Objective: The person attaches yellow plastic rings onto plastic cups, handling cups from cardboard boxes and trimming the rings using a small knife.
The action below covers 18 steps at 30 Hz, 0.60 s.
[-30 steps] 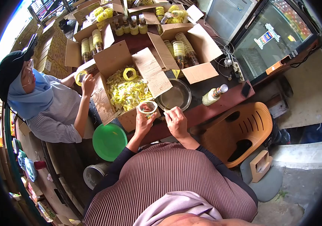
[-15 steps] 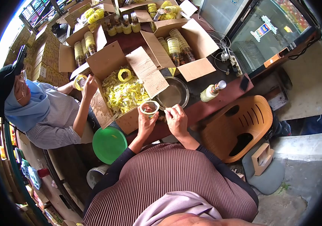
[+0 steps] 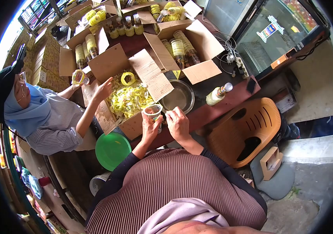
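My left hand (image 3: 149,128) is closed around a small clear plastic cup (image 3: 153,110) with a pale rim and reddish contents. Just right of the cup is my right hand (image 3: 179,125), fingertips pinched together; whatever they hold is too small to make out. Beyond the cup stands an open cardboard box (image 3: 132,130) full of shredded yellow wrappers (image 3: 129,102), with a yellow ring-shaped roll (image 3: 128,78) on top. A round, dark-bottomed basin (image 3: 193,97) sits on the table past my right hand.
At left, a co-worker (image 3: 53,117) holds a yellow-rimmed cup (image 3: 79,77) and reaches over the box. A wrapped bottle-like stack (image 3: 218,94) stands right. Behind is a box of stacked cups (image 3: 203,72). Nearby are a green basin (image 3: 113,152), an orange chair (image 3: 268,117) and a glass-door fridge (image 3: 275,37).
My right hand has shifted slightly left, closer to the cup in my left hand. The co-worker's one hand has left their cup and moved right, over the box.
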{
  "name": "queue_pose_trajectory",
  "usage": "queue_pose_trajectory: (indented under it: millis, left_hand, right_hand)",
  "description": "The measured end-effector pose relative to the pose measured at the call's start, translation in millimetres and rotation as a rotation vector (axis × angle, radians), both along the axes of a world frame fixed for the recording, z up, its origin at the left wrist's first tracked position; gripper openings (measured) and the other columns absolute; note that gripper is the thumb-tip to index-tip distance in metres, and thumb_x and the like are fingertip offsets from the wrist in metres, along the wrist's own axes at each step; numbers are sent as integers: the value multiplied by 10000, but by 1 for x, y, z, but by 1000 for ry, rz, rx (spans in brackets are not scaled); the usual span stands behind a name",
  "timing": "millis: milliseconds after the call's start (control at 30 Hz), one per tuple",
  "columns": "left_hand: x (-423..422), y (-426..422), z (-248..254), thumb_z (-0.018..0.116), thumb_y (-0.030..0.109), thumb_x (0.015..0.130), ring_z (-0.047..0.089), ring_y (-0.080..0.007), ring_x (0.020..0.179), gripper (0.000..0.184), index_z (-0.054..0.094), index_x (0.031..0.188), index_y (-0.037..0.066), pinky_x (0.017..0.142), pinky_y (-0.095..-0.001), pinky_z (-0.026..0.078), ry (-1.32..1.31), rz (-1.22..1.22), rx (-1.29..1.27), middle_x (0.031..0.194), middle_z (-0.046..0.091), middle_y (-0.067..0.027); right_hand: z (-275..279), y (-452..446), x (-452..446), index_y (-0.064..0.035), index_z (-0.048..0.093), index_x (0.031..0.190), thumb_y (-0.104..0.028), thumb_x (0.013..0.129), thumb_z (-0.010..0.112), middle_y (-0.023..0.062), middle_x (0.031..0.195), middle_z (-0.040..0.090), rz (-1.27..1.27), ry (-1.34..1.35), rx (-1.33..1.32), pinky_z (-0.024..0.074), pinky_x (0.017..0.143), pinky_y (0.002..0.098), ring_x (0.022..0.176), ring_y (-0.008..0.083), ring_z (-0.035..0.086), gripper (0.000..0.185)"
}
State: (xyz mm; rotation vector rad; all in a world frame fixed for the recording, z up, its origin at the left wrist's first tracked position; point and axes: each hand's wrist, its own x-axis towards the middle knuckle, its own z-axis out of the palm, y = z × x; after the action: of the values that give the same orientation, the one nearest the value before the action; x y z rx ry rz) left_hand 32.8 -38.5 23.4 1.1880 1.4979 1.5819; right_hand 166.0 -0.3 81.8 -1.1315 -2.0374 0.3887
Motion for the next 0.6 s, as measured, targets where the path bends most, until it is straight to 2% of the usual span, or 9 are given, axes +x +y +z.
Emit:
queue_pose_trajectory:
  millis: [67, 167, 233, 300, 367, 433, 500, 600]
  left_hand:
    - [-2, -2, -10, 701, 115, 830, 570, -176, 895, 464, 389, 1158, 10, 785, -323, 479, -45, -11, 1, 1013, 539, -124]
    - [-3, -5, -10, 707, 130, 829, 562, -170, 927, 462, 399, 1157, 23, 798, -316, 478, -28, -7, -29, 1025, 540, -110]
    - [-2, -8, 1, 713, 148, 826, 547, -162, 965, 463, 411, 1159, 38, 828, -308, 468, -194, -159, -88, 1048, 533, -91]
    - [-1, -14, 4, 702, 136, 833, 522, -151, 995, 469, 410, 1191, 52, 854, -294, 455, -202, -256, -125, 1070, 512, -73]
    - [0, -15, -4, 700, 55, 815, 490, -109, 988, 549, 385, 1265, 61, 861, -274, 450, -361, -421, -46, 1084, 478, -31]
    - [-5, -12, -1, 708, 43, 807, 486, -95, 971, 565, 386, 1270, 64, 855, -265, 453, -427, -402, -50, 1080, 477, -22]
    - [-13, -13, 3, 723, 54, 808, 502, -95, 1024, 616, 369, 1310, 64, 914, -260, 432, -390, -340, -59, 1124, 512, -13]
    - [-21, -14, -6, 727, 55, 804, 501, -99, 1035, 627, 365, 1315, 62, 929, -265, 425, -308, -282, -46, 1145, 507, -23]
  right_hand:
    - [1, 0, -2, -23, 598, 845, -29, 778, 652, 115, 787, 535, -22, 0, 7, 485, 637, 384, 722, 290, 589, 87]
    - [0, 0, -4, -23, 598, 853, -34, 788, 632, 123, 793, 536, -25, -44, 3, 483, 644, 395, 733, 305, 589, 74]
    - [-2, 5, -4, -21, 608, 850, -34, 794, 623, 126, 795, 543, -30, -74, 14, 483, 643, 398, 732, 313, 592, 59]
    - [-8, 10, -4, -19, 618, 847, -33, 799, 613, 130, 797, 551, -35, -104, 26, 482, 642, 402, 730, 321, 595, 50]
    - [-18, 16, 1, -14, 637, 835, -35, 805, 601, 136, 796, 569, 30, 37, -198, 482, 635, 406, 724, 338, 601, 51]
    - [-13, 14, 3, -13, 646, 826, -45, 803, 628, 134, 792, 582, 47, 56, -185, 483, 612, 391, 692, 321, 607, 44]
    - [-7, 8, 5, -30, 632, 832, -77, 802, 651, 111, 798, 569, -23, 112, -240, 487, 623, 390, 687, 303, 602, 59]
    - [5, -2, 12, -32, 632, 828, -73, 796, 675, 96, 787, 554, -6, 96, -152, 485, 630, 375, 710, 275, 599, 67]
